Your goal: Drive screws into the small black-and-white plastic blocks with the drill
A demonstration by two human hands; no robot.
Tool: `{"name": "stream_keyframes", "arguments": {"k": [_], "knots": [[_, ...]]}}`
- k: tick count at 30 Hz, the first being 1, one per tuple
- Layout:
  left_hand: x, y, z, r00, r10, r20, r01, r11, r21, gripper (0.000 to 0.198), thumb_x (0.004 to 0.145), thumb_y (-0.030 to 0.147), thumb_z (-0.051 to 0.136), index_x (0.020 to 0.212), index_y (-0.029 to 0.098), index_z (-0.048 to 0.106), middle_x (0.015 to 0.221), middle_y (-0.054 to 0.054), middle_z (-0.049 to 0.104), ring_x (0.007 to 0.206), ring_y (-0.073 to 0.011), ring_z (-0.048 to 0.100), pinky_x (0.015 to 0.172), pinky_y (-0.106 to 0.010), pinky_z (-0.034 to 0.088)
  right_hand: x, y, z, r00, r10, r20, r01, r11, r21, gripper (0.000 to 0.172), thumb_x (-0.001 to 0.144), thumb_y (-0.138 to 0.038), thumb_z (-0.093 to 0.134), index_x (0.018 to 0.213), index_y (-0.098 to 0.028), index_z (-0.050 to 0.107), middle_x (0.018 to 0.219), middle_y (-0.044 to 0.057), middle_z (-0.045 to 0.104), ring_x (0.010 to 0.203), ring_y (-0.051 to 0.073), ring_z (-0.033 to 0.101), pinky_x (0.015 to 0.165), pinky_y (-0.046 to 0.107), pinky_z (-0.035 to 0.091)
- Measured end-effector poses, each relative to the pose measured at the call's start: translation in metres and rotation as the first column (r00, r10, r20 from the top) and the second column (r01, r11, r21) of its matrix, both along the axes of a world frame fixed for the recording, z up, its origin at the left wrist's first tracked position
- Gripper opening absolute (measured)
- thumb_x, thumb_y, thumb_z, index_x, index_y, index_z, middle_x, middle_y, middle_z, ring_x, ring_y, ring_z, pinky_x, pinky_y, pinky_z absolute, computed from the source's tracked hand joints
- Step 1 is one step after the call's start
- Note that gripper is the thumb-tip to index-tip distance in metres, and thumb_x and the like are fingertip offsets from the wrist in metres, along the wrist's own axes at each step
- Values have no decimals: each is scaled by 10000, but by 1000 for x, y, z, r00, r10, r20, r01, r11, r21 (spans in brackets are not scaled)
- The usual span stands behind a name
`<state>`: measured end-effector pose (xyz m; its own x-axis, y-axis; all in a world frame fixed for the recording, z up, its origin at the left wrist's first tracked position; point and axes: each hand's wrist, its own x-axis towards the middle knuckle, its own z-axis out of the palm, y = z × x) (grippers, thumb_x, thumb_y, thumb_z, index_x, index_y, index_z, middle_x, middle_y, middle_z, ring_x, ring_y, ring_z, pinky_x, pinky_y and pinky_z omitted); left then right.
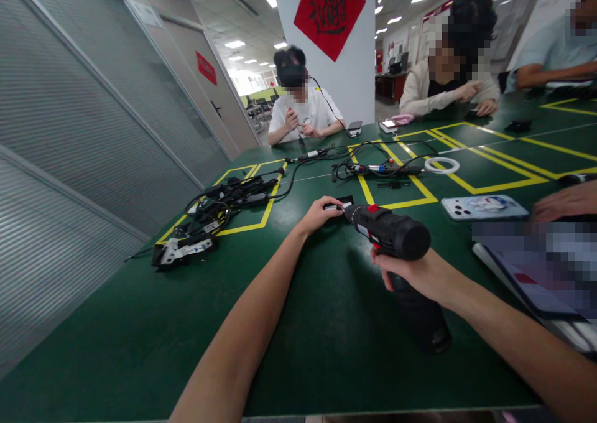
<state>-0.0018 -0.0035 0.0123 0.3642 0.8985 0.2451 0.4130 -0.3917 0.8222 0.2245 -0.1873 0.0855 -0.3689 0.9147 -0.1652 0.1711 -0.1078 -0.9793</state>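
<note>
My right hand (422,274) is wrapped round the grip of a black cordless drill (398,233) with red switches. The drill is tilted over the table, its chuck (353,214) pointing forward and left. At its tip, my left hand (317,216) rests low on the table with fingers bent round a small flat black piece (346,199) that has a pale, silvery part. Fingertips and drill tip meet there, so the exact contact between bit and piece is hard to make out.
A heap of black cables (233,199) lies at left, beside a black-and-white bracket-like part (186,250). Farther back are a pen-shaped tool (373,169), a white ring (441,165) and cables. A phone (485,207) and a tablet-like device (527,274) lie at right. Several people sit around the green table (153,348).
</note>
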Motion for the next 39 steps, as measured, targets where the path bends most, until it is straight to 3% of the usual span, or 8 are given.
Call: {"name": "stream_keyframes", "arguments": {"k": [9, 24, 32, 39], "knots": [[-2, 1, -1, 999, -31, 20, 31, 1000, 5, 291, 663, 300, 680, 935, 196, 680, 1021, -40, 634, 965, -188, 563, 919, -341, 407, 1, 0, -4, 999, -2, -34, 1, 1000, -12, 200, 765, -334, 618, 872, -169, 582, 710, 13, 633, 516, 130, 573, 595, 300, 453], [-1, 4, -4, 999, -21, 24, 21, 1000, 0, 294, 660, 306, 680, 931, 191, 676, 996, -31, 634, 958, -183, 562, 918, -334, 407, 0, 0, -1, 998, -2, 68, 2, 1000, -3, 147, 793, -312, 574, 794, -165, 583, 531, -7, 593, 514, 143, 569, 598, 291, 433], [-1, 2, -2, 1000, -18, 18, 18, 1000, 0, 283, 660, 286, 672, 927, 191, 681, 1017, -33, 631, 942, -180, 564, 907, -333, 410, 0, 3, -5, 1000, -4, -8, 4, 1000, 2, 203, 770, -335, 618, 886, -171, 589, 727, 14, 641, 517, 128, 575, 586, 292, 443], [0, 3, -3, 1000, -11, 26, 10, 1000, 10, 286, 655, 296, 674, 921, 191, 685, 1008, -36, 633, 967, -189, 559, 926, -343, 398, 2, 2, -6, 999, 18, -29, -18, 1000, 9, 203, 782, -339, 615, 885, -168, 577, 720, 9, 630, 536, 130, 583, 605, 296, 453]]}}
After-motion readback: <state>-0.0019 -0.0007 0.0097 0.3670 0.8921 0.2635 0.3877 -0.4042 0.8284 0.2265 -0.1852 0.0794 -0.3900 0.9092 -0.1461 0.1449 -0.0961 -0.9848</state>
